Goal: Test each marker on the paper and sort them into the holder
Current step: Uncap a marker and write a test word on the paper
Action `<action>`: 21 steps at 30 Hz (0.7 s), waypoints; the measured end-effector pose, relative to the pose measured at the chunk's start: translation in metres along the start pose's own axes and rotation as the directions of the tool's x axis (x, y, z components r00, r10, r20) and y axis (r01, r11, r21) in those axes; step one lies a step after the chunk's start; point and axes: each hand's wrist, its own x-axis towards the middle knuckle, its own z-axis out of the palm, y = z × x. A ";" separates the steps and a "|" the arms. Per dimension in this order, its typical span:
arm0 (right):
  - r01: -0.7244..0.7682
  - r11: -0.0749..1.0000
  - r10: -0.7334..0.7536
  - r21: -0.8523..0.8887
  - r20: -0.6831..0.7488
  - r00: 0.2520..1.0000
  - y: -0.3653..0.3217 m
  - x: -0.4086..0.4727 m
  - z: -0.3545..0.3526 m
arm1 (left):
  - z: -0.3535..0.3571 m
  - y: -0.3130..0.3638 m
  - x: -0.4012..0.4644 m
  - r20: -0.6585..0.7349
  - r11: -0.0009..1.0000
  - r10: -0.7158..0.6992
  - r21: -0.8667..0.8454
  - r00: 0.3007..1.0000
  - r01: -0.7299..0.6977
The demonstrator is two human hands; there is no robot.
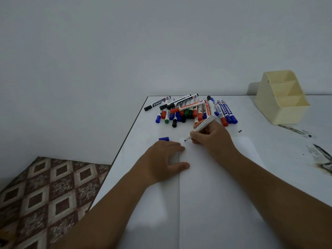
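My right hand grips an uncapped whiteboard marker, its dark tip touching the top left corner of the white paper. My left hand rests flat on the paper's left edge, fingers straight. A blue cap lies on the table just beyond the left hand's fingers. A pile of several capped markers in blue, red, green and black lies at the far side of the table. The cream holder with three compartments stands at the back right; its visible compartments hold nothing.
The white table has its left edge running diagonally beside a patterned floor covering. Black ink smears mark the table at the right. A grey wall rises directly behind the table.
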 end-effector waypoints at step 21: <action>0.032 0.998 -0.030 -0.059 0.034 0.999 0.005 0.003 0.002 | -0.003 0.003 -0.001 0.013 0.999 -0.042 0.000 0.999 0.042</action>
